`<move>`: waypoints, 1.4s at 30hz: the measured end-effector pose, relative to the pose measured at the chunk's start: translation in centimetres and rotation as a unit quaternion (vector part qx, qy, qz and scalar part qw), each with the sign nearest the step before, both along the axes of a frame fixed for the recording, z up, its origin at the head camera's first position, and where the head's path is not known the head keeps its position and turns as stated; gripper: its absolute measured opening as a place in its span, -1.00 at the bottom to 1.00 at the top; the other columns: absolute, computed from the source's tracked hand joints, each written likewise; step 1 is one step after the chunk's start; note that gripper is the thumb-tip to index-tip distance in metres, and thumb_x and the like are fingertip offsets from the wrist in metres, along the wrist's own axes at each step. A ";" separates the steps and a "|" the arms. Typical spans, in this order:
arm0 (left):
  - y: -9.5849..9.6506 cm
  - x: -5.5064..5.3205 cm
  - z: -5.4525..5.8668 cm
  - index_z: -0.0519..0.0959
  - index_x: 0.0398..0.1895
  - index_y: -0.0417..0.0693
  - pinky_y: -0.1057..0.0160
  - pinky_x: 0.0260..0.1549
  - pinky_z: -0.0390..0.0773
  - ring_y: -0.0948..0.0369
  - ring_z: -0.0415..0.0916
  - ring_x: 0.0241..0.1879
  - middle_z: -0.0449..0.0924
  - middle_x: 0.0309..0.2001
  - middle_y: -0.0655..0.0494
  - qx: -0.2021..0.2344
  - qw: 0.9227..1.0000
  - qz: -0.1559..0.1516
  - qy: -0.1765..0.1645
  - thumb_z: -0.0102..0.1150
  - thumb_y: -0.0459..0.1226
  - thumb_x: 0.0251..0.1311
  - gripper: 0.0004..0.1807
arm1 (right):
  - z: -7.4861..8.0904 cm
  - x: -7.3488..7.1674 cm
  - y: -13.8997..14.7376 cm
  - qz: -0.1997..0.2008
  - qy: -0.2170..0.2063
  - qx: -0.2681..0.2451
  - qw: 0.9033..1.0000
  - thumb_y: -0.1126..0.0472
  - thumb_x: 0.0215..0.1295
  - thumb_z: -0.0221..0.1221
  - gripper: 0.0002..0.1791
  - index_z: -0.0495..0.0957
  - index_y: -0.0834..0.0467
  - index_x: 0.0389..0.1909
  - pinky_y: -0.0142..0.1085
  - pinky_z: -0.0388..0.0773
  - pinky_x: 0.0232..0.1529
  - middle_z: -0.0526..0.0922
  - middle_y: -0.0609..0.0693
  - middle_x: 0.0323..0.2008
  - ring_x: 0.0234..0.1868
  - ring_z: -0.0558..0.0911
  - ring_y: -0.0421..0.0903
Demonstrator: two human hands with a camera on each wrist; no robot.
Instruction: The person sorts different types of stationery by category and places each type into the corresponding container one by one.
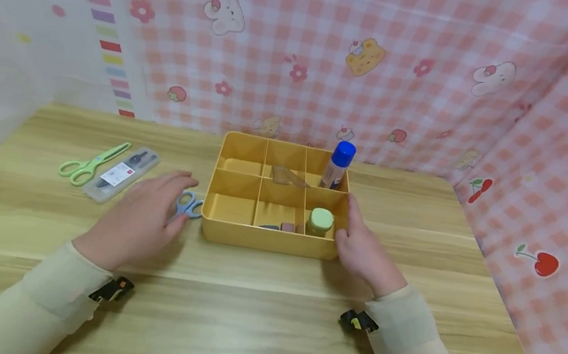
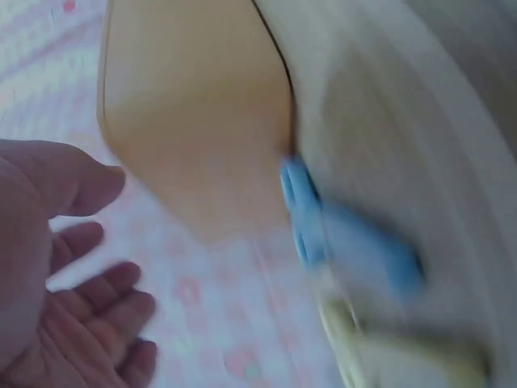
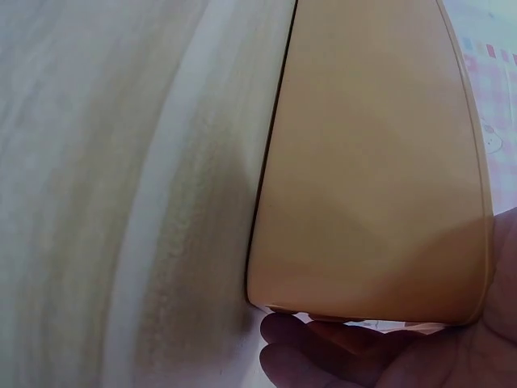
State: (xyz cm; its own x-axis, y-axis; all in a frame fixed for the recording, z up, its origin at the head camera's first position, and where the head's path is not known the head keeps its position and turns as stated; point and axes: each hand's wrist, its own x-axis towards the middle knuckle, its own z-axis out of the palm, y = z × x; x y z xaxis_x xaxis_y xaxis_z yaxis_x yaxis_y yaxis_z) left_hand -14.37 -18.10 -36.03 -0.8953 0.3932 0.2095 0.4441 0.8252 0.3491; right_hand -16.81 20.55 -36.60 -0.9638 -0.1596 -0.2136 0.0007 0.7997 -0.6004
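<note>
A yellow box with six compartments [image 1: 269, 239] stands on the table. Along its right wall lie the fingers of my right hand [image 1: 367, 257], touching it, with the thumb near the front corner. My left hand [image 1: 136, 222] is held left of the box, thumb and fingers spread around a pair of blue scissors [image 1: 188, 204]. In the left wrist view that hand is apart from both the box [image 2: 202, 105] and the blue handles [image 2: 303, 214]. A blue-capped glue stick [image 1: 339, 164] leans in the back right compartment. In front of it sits a light green rounded piece [image 1: 320, 221].
Left of the box lie green scissors [image 1: 93, 164] and a clear flat case [image 1: 121, 174] with dark tools inside. A see-through ruler-like piece [image 1: 289, 176] rests in the box's middle, and a small pinkish block [image 1: 287, 227] at its front. A checked cloth [image 1: 303, 51] hangs behind the table.
</note>
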 end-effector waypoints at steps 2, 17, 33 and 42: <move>-1.5 0.0 0.2 0.33 0.47 -0.24 -0.35 0.37 0.35 -0.26 0.37 0.43 0.38 0.46 -0.25 -0.013 0.999 0.035 -0.029 0.23 -0.19 0.41 -0.35 | 0.2 0.0 0.1 -0.003 0.002 0.000 1.000 0.19 0.59 -0.26 -0.17 -0.50 0.15 0.69 0.16 0.07 0.60 -0.09 0.35 0.66 0.61 0.19 0.33; -5.6 0.6 -1.2 0.40 0.41 -0.34 -0.33 0.11 0.55 -0.25 0.56 0.15 0.53 0.23 -0.37 -0.101 0.980 0.071 -0.155 0.28 0.03 0.40 -0.26 | 0.0 -0.3 0.2 -0.009 -0.008 0.003 1.000 0.18 0.59 -0.25 -0.16 -0.50 0.11 0.69 0.18 0.06 0.60 -0.06 0.34 0.66 0.62 0.15 0.33; -4.7 -2.8 -1.7 0.36 0.52 -0.18 -0.41 0.15 0.51 -0.44 0.47 0.25 0.40 0.36 -0.50 -0.168 0.971 0.063 -0.159 0.22 0.01 0.45 -0.28 | -0.3 0.0 0.0 -0.016 -0.015 -0.007 1.000 0.16 0.62 -0.26 -0.18 -0.50 0.05 0.70 0.19 0.28 0.52 0.01 0.33 0.65 0.40 0.48 0.28; -4.5 -3.7 -1.6 0.51 0.37 -0.25 -0.33 0.13 0.54 -0.31 0.51 0.23 0.58 0.25 -0.35 -0.153 0.975 0.054 -0.149 0.25 -0.12 0.43 -0.44 | -0.5 0.0 0.3 -0.016 -0.003 -0.001 1.000 0.14 0.63 -0.27 -0.18 -0.50 0.04 0.70 0.14 0.44 0.35 0.03 0.33 0.64 0.25 0.57 0.27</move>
